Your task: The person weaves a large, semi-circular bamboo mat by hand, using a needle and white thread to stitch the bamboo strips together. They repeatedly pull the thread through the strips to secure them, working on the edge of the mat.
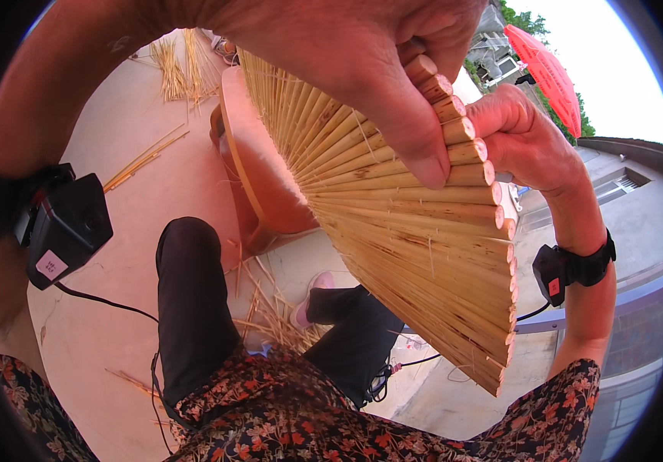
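A mat of straw-coloured stalks (416,223), bound side by side with thin thread, spreads out like a fan close in front of me. Its round, pale cut ends line the right edge. My left hand (347,65) grips the mat from above, thumb pressed flat across the stalks near their cut ends; its other fingers are mostly hidden. At the upper right edge, my right hand (524,135) is closed, with bent fingers against the stalk ends. Its fingertips are partly behind the mat.
Below the mat stands a brown stool or chair with a pale top (250,123). Bundles of stalks (170,69) and loose stalks (143,162) lie on the floor, with more near my foot (312,300). A cable (108,302) hangs by my left leg. A red umbrella (547,73) stands far right.
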A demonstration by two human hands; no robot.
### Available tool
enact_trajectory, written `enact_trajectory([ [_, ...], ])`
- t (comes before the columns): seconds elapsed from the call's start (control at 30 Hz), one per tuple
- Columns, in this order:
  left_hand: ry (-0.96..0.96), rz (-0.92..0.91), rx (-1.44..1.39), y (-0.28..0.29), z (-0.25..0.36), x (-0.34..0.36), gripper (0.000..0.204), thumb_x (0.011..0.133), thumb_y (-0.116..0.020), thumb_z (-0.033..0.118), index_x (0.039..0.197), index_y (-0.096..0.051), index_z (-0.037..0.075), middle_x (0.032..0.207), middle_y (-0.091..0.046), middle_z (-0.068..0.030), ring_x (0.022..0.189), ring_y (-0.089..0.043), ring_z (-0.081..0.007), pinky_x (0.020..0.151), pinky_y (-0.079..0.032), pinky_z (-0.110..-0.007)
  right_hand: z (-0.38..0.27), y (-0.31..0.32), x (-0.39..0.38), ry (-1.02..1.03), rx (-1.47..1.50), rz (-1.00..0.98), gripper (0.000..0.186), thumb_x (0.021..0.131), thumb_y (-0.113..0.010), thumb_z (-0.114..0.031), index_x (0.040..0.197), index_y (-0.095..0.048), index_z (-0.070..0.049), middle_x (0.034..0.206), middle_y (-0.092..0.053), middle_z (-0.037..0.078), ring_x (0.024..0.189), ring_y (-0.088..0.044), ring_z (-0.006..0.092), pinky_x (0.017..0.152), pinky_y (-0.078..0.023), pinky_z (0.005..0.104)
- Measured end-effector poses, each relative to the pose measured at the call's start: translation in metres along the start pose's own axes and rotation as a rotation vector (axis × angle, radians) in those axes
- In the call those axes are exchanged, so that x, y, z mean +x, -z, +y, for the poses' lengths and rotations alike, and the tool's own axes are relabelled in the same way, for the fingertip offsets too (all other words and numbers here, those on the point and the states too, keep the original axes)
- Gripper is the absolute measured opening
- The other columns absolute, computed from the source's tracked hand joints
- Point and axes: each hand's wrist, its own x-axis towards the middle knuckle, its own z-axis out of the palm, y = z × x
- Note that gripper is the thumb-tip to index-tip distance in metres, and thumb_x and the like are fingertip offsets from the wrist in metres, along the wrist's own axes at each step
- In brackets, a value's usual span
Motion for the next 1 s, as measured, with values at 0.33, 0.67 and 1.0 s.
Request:
enact_trajectory([
  [0.33,0.006,0.028,0.019,0.006,-0.001,-0.004,0.038,0.086,-0.079,0.041,0.077,-0.076,0.003,0.054,-0.061,-0.0069,0.047,-0.053,-0.0219,0.049,-0.041,-0.037,-0.012,-0.018,-0.006,0.081,-0.132,0.091,0.01,0.094,-0.066,-0.004,0.103,-0.07,-0.003,0.077,-0.067,-0.002,0.059,-0.054,0.0014,0.049,-0.039,0.0196],
  [0.67,-0.039,0.059,0.019,0.009,-0.009,0.006,0.037,0.085,-0.08,0.04,0.078,-0.075,0.003,0.056,-0.061,-0.007,0.049,-0.054,-0.0224,0.05,-0.041,-0.037,-0.038,-0.018,-0.02,-0.142,-0.157,0.103,0.016,0.095,-0.065,-0.005,0.109,-0.069,-0.001,0.101,-0.07,0.006,0.088,-0.064,0.0161,0.079,-0.051,0.03],
  [1.0,-0.063,0.077,0.027,0.011,-0.012,0.009,0.037,0.083,-0.08,0.039,0.078,-0.075,0.003,0.057,-0.061,-0.0072,0.05,-0.055,-0.0229,0.051,-0.041,-0.037,-0.02,-0.017,-0.02,0.165,-0.148,0.126,0.01,0.094,-0.064,-0.001,0.102,-0.071,-0.001,0.075,-0.066,0.0,0.056,-0.053,0.0047,0.049,-0.042,0.0224],
])
